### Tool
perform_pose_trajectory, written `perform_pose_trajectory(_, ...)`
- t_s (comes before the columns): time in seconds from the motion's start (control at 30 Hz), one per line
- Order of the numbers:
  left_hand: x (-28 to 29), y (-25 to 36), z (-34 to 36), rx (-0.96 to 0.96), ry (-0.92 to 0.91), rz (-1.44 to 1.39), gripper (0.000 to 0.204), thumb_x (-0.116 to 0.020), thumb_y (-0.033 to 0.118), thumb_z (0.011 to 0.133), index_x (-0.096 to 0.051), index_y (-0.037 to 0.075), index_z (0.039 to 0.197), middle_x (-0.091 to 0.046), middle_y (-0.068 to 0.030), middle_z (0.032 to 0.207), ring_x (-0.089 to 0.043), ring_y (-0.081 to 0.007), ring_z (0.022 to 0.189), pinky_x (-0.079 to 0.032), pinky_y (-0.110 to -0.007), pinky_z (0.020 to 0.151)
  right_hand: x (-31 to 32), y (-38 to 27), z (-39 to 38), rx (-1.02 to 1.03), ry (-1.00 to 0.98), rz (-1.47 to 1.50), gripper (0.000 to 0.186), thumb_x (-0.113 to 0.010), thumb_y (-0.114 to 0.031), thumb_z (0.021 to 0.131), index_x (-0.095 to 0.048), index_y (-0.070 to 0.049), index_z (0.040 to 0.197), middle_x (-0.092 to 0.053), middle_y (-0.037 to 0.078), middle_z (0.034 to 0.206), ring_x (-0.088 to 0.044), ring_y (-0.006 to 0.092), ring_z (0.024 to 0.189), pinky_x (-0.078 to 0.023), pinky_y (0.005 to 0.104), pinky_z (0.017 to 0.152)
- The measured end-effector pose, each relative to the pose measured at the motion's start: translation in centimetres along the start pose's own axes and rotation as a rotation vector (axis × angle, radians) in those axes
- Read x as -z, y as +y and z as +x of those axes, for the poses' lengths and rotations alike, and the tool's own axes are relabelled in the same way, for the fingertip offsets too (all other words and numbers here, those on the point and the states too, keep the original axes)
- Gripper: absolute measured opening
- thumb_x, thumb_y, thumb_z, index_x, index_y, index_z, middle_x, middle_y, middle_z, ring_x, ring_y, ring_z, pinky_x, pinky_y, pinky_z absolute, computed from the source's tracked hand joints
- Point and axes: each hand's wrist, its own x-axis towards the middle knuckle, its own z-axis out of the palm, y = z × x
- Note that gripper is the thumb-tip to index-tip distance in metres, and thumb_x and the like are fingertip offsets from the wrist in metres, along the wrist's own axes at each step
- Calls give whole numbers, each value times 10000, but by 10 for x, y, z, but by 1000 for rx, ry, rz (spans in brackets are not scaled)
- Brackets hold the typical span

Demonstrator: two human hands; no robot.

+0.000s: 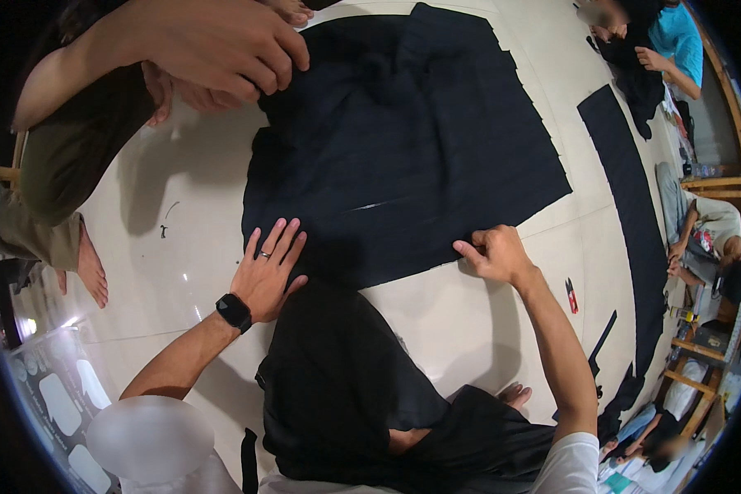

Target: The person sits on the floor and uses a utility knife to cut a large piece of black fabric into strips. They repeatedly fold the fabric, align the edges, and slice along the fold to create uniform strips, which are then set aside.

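Note:
A large piece of black cloth (403,156) lies spread on the pale tiled floor, creased across its upper half. My left hand (270,272) rests flat near its lower left corner, fingers apart, with a ring and a dark watch on the wrist. At the lower right edge of the cloth, my right hand (496,253) is closed, thumb against curled fingers, pinching the edge. A short pale slit or mark shows in the cloth between my hands. Another person's hand (230,49) hovers over the cloth's upper left edge.
A long black cloth strip (630,214) lies on the floor to the right. A small red-and-black tool (571,296) is near my right forearm. Thread scraps (164,230) lie at left. A person's bare foot (90,267) is beyond them. Other people sit along the right side.

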Motion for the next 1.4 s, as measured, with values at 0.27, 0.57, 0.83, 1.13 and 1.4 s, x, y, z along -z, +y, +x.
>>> perform_pose_trajectory(0.27, -3, -2, -1, 0, -27, 15, 743, -585, 420, 1031, -322, 46, 1616, -188, -167, 1726, -156, -349, 1598, -169, -581, 1261, -19, 26, -5, -48, 125, 177, 610, -717, -420, 975, -612, -3, 543, -545, 175, 479, -459, 321, 405, -418, 422, 485)
perform_pose_trajectory(0.57, -8, -3, -2, -1, -35, 22, 747, -568, 427, 1036, -302, 54, 1626, -167, -162, 1733, -130, -350, 1605, -150, -585, 1264, -19, 35, -9, -139, 153, 207, 650, -715, -455, 980, -592, 11, 544, -520, 149, 457, -393, 259, 400, -385, 406, 475)
perform_pose_trajectory(0.83, -8, -4, -1, -7, -40, 18, 749, -557, 438, 1040, -293, 59, 1629, -163, -158, 1735, -131, -350, 1605, -152, -590, 1263, -22, 50, -11, -177, 182, 188, 668, -721, -489, 968, -593, -5, 526, -499, 96, 440, -373, 190, 398, -347, 389, 452)
perform_pose_trajectory(1.13, -8, -4, -1, -5, -45, 14, 746, -559, 433, 1040, -296, 56, 1627, -167, -162, 1733, -138, -355, 1603, -153, -590, 1262, -17, 66, -15, -209, 226, 207, 639, -745, -461, 957, -589, -13, 529, -467, 68, 432, -343, 166, 409, -329, 374, 444)
perform_pose_trajectory(1.4, -7, -5, -2, -6, -50, 6, 743, -566, 420, 1039, -297, 48, 1624, -171, -167, 1731, -133, -358, 1603, -155, -590, 1259, -9, 80, -21, -232, 266, 212, 606, -753, -410, 965, -595, 7, 555, -437, 82, 449, -317, 162, 436, -318, 380, 453)
